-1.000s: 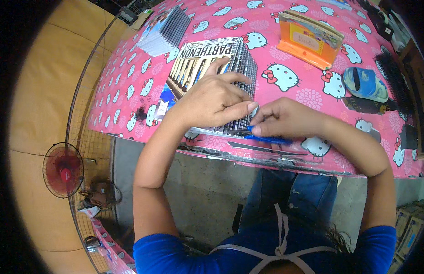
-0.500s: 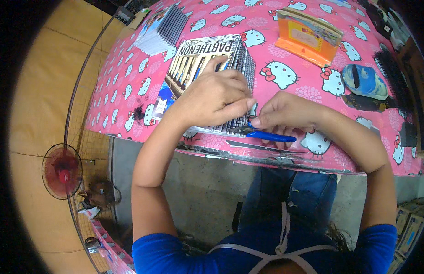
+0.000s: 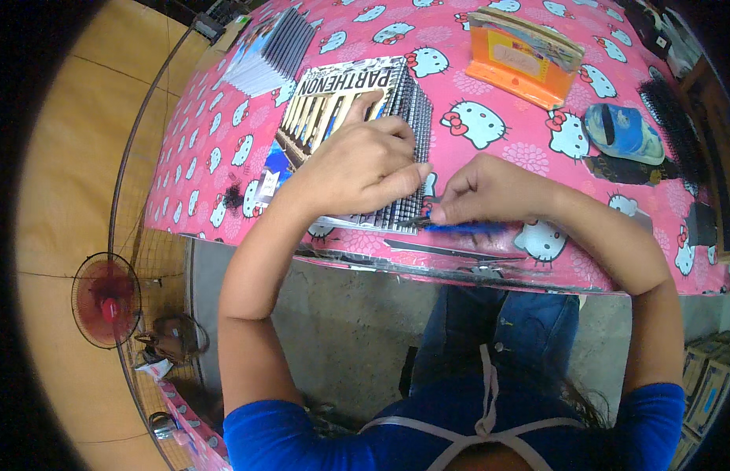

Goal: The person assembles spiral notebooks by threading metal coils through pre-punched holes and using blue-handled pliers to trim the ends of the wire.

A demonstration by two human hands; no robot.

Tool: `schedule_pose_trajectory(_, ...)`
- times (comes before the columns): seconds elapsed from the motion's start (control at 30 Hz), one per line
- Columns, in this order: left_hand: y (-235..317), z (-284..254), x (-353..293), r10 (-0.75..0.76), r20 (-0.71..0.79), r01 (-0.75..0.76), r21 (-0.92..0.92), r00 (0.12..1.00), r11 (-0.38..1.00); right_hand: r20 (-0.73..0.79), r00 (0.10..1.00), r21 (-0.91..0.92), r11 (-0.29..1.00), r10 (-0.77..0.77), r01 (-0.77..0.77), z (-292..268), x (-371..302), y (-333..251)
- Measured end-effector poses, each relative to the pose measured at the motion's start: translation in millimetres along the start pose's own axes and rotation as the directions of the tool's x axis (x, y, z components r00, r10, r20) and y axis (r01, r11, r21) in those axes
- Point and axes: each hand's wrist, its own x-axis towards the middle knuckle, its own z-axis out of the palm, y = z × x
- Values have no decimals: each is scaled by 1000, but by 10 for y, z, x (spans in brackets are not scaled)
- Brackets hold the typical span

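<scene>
A stack of spiral-bound notebooks (image 3: 310,118) with a picture of stone columns on the top cover lies near the table's front edge. My left hand (image 3: 365,161) rests on that cover, index finger stretched out, thumb reaching toward the wire spirals (image 3: 421,118) on the right side. In my right hand (image 3: 490,192) is a pair of blue-handled pliers (image 3: 468,228), pinched by thumb and fingers. Its dark jaws (image 3: 412,223) are at the lower end of the spirals; whether they grip a wire I cannot tell. The lower handles look blurred.
Another notebook stack (image 3: 270,51) stands at the far left. An orange holder (image 3: 522,67), a blue oval object with a dark slot (image 3: 624,133) and black bristly coils (image 3: 667,118) lie to the right. A pink patterned cloth (image 3: 506,153) covers the table. A fan (image 3: 107,298) stands left.
The pliers' handles have swung up closer under my right palm, showing less. My left hand stays on the notebooks. The whole view has shifted slightly.
</scene>
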Motion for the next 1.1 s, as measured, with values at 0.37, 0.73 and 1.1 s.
schedule_pose_trajectory(0.37, 49, -102, 63, -80, 267, 55, 102, 960, 993, -60, 592, -861, 341, -804, 376, 103, -44, 208)
schedule_pose_trajectory(0.73, 39, -18, 53, 42, 150, -66, 158, 988, 985, -81, 975, -369, 915, -206, 162, -4, -19, 63)
schedule_pose_trajectory(1.1, 59, -101, 93, -58, 331, 6, 156, 942, 988, -63, 828, -688, 625, -557, 368, 21, 18, 233)
